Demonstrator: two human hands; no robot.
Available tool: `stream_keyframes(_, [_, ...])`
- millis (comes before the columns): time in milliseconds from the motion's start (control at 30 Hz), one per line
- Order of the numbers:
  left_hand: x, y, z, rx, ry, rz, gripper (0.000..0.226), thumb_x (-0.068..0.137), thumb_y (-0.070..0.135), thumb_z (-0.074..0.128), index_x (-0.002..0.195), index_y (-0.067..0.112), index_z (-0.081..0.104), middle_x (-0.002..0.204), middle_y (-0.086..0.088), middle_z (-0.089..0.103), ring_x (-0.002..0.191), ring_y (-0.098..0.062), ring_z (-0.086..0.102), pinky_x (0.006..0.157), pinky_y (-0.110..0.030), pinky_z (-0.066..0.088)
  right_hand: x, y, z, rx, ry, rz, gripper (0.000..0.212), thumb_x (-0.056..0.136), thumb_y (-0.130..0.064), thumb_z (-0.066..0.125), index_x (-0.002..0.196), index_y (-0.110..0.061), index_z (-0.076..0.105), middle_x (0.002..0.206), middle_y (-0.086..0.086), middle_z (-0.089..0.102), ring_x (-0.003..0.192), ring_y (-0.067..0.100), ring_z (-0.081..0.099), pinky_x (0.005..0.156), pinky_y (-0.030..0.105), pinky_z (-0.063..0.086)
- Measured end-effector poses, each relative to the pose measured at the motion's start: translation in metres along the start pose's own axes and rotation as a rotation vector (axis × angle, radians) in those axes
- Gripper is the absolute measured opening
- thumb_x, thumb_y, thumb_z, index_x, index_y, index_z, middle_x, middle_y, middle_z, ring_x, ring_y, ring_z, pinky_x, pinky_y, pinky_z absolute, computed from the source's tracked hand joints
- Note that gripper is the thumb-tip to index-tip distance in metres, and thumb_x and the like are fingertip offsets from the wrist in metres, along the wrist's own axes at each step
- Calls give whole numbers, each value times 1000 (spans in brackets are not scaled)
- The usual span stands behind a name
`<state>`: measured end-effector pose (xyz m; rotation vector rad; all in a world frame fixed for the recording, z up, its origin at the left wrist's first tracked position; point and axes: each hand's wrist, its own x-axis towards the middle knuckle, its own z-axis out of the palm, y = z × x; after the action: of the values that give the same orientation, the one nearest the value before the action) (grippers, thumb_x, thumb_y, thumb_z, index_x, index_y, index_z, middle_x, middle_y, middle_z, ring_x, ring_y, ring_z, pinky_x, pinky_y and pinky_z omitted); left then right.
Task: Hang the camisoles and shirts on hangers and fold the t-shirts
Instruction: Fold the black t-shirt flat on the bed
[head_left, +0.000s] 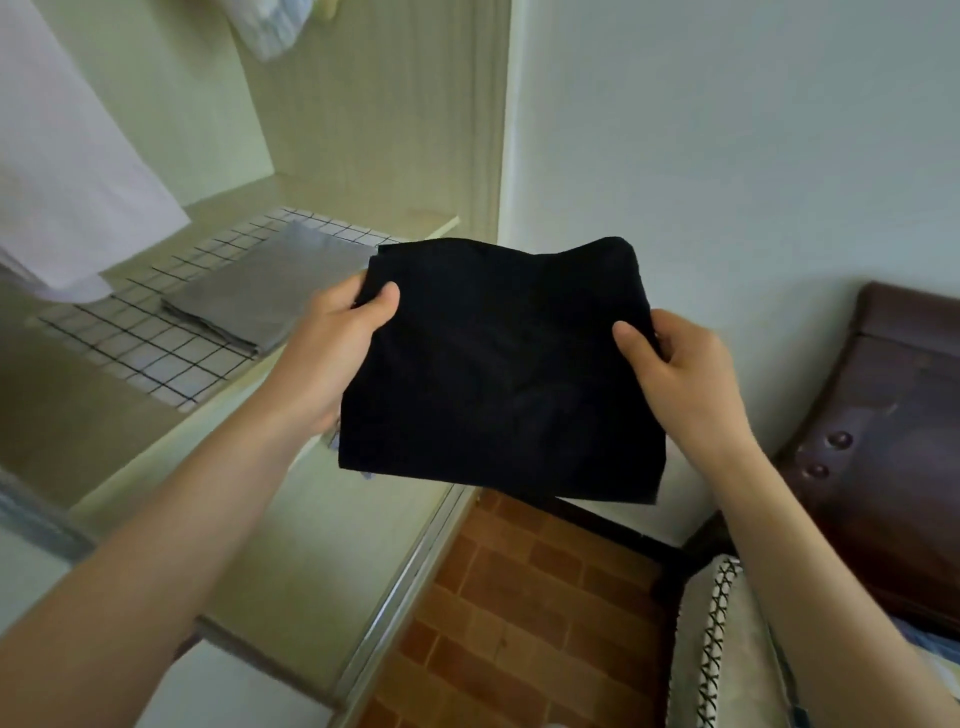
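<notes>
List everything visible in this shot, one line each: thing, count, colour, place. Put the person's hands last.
Folded t-shirt: one, black, held in the air at centre, in front of the wardrobe edge.
Folded garment: one, grey, lying on the checked cloth on the shelf.
Checked cloth: one, white with black grid, spread on the wardrobe shelf at left.
Hanging garment: one, white, upper left, over the shelf.
Hanging fabric: one, pale blue-white, top edge.
Headboard: one, dark brown, at right.
Cushion: one, beige with black cross-stitching, lower right.
Floor: red-brown brick pattern, bottom centre.
Left hand: grips the t-shirt's left edge.
Right hand: grips its right edge.
</notes>
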<state>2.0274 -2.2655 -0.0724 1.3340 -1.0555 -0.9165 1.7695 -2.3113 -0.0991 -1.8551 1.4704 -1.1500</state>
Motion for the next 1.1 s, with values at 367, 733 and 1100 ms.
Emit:
stream_keyframes(367, [99,-26,-34,55,247,-72,18,102,26,48,101,32,65,97,16,71,89,2,66,71,-20,49,134,7,94,126,-218,-82,39,99,-34,56,83,1,62,75,22,62,69,36,59,57,47,46])
stream_keyframes(733, [205,-7,-43,99,469,-47,18,101,27,48,102,32,65,87,18,74,81,1,70,61,-13,51,295,0,158,367,-451,-206,27,98,-28,58,82,-7,64,75,16,64,70,34,62,61,44,51])
stream_keyframes(1100, [236,7,-113,275,596,-108,21,101,27,49,116,36,61,112,11,69,101,-3,67,81,-17,50,315,-27,245,688,-685,-175,26,99,-30,58,91,-6,64,84,23,61,76,42,58,64,43,50])
